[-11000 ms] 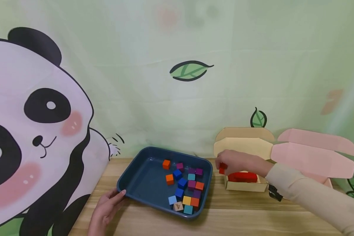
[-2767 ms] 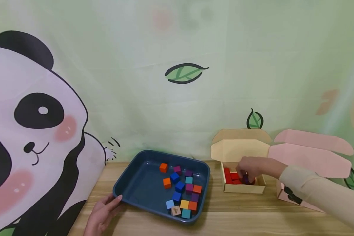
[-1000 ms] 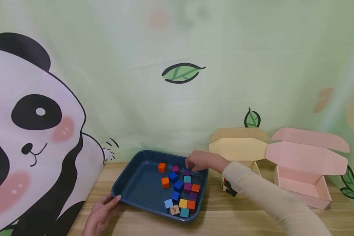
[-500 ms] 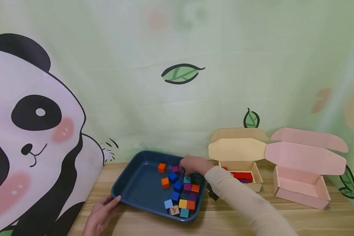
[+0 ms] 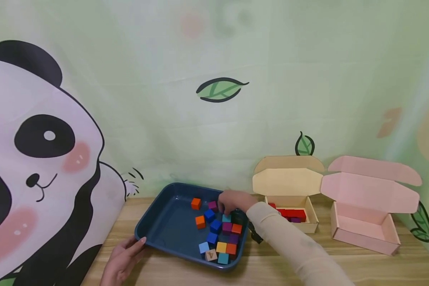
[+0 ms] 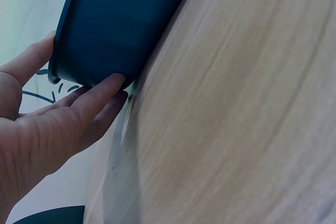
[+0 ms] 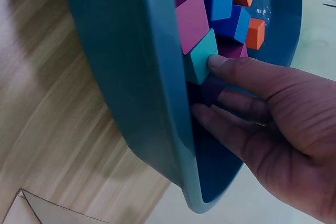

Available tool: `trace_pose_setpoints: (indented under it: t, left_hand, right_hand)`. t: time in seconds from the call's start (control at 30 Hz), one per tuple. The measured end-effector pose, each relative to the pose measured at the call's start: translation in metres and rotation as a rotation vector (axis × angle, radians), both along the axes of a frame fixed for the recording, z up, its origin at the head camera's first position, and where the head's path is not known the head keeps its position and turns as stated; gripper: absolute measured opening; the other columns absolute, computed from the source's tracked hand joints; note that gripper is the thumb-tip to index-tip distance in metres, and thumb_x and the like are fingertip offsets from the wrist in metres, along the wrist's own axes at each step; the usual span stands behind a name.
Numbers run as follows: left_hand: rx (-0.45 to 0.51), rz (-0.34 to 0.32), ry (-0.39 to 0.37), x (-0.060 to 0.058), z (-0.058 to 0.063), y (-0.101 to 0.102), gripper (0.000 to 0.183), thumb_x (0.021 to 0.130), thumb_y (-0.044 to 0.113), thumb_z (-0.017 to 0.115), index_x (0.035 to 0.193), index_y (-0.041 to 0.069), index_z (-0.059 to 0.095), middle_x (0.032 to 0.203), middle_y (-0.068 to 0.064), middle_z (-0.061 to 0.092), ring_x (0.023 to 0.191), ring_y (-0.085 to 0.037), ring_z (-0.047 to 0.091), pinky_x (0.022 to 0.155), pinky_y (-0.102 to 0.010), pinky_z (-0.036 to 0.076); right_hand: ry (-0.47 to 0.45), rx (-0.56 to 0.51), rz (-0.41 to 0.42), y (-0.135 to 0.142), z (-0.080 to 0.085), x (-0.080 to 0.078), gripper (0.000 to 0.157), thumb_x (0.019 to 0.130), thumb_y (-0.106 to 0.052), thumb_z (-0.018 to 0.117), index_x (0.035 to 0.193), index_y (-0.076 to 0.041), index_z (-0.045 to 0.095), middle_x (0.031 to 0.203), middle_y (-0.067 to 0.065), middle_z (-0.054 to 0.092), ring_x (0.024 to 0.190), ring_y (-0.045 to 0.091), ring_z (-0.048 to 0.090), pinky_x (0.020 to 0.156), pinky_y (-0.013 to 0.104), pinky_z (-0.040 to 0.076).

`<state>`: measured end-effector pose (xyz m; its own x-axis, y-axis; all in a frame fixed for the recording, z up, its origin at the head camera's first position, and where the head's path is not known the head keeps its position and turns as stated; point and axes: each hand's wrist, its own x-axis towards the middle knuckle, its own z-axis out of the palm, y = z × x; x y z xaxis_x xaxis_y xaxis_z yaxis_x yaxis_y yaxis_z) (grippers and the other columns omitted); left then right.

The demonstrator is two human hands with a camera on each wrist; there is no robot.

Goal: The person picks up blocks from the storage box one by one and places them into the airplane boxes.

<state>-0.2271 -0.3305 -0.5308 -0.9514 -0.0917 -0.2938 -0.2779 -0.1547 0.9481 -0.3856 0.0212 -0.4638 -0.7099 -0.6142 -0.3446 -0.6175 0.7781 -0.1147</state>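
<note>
A dark blue tray (image 5: 175,226) stands on the wooden table with several coloured cubes, mostly in its right half. My left hand (image 5: 124,256) holds its near left corner. In the left wrist view the thumb (image 6: 35,59) lies at the rim, with fingers against the wall's lower edge. Reaching into the tray's far right corner, my right hand (image 5: 234,200) has its fingers around a dark purple cube (image 7: 212,89). The right thumb tip touches the neighbouring teal cube (image 7: 201,59). In the head view my hand hides the purple cube.
Right of the tray is an open cream box (image 5: 309,228) holding red blocks (image 5: 298,215) and a purple one (image 5: 296,219). Farther right stands an open pink box (image 5: 366,238). A printed panda backdrop (image 5: 214,139) hangs behind the table.
My right hand earlier put a red block, then a purple cube into the cream box. It has since come back left to the tray's far right corner. The left hand keeps its hold.
</note>
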Motion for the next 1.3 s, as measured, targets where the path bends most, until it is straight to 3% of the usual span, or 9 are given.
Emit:
trace_pose_setpoints:
  t: [0.33,0.53,0.73,0.87,1.0,1.13,1.3]
  left_hand:
    - [-0.055,-0.002,-0.019,-0.004,0.005,0.004,0.083,0.103,0.015,0.062,0.154,-0.017,0.004,0.159,-0.04,0.012,0.144,-0.043,0.028,0.115,-0.049,0.036]
    - [-0.157,0.007,0.019,-0.009,0.006,0.006,0.077,0.102,0.013,0.062,0.153,-0.018,0.014,0.156,-0.038,0.021,0.135,-0.033,0.043,0.113,-0.043,0.041]
    - [-0.302,0.002,0.058,-0.007,0.006,0.003,0.073,0.099,0.018,0.068,0.151,-0.013,0.028,0.156,-0.034,0.03,0.142,-0.041,0.035,0.114,-0.042,0.041]
    - [-0.376,-0.002,0.083,-0.003,0.002,0.0,0.071,0.097,0.021,0.072,0.149,-0.011,0.035,0.153,-0.033,0.037,0.142,-0.041,0.037,0.108,-0.032,0.049]
    - [-0.381,-0.011,0.1,-0.001,0.0,-0.001,0.072,0.097,0.022,0.072,0.148,-0.013,0.035,0.153,-0.033,0.037,0.141,-0.042,0.037,0.104,-0.027,0.051]
    - [-0.367,-0.017,0.095,-0.001,0.001,-0.002,0.073,0.097,0.022,0.072,0.149,-0.013,0.033,0.154,-0.033,0.035,0.141,-0.041,0.036,0.107,-0.03,0.05]
    - [-0.367,-0.02,0.079,-0.001,0.002,-0.003,0.075,0.098,0.024,0.072,0.15,-0.012,0.032,0.155,-0.033,0.033,0.142,-0.041,0.035,0.107,-0.032,0.049]
  right_hand:
    - [0.003,-0.032,-0.008,0.003,0.001,-0.002,0.013,0.086,-0.014,0.083,0.098,-0.014,0.079,0.093,-0.006,0.071,0.08,0.01,0.059,0.08,0.025,0.058]
    - [0.009,-0.043,-0.001,0.006,0.006,-0.004,0.014,0.086,-0.013,0.083,0.099,-0.015,0.079,0.094,-0.006,0.072,0.08,0.01,0.059,0.08,0.025,0.057]
    - [0.035,-0.071,0.019,0.01,0.014,-0.002,0.014,0.088,-0.013,0.081,0.102,-0.013,0.078,0.097,-0.003,0.072,0.081,0.011,0.059,0.08,0.027,0.058]
    - [0.054,-0.09,0.042,0.012,0.019,0.0,0.013,0.089,-0.013,0.08,0.102,-0.012,0.078,0.099,-0.002,0.073,0.084,0.012,0.06,0.084,0.028,0.058]
    - [0.066,-0.101,0.064,0.017,0.022,0.001,0.01,0.09,-0.013,0.08,0.1,-0.012,0.078,0.098,-0.001,0.073,0.087,0.014,0.062,0.086,0.029,0.058]
    - [0.08,-0.121,0.116,0.024,0.023,-0.001,0.01,0.09,-0.014,0.079,0.1,-0.012,0.076,0.097,0.0,0.072,0.086,0.015,0.062,0.083,0.029,0.058]
    - [0.085,-0.117,0.105,0.029,0.024,0.005,0.014,0.091,-0.014,0.078,0.104,-0.011,0.075,0.096,-0.001,0.07,0.087,0.016,0.059,0.085,0.029,0.056]
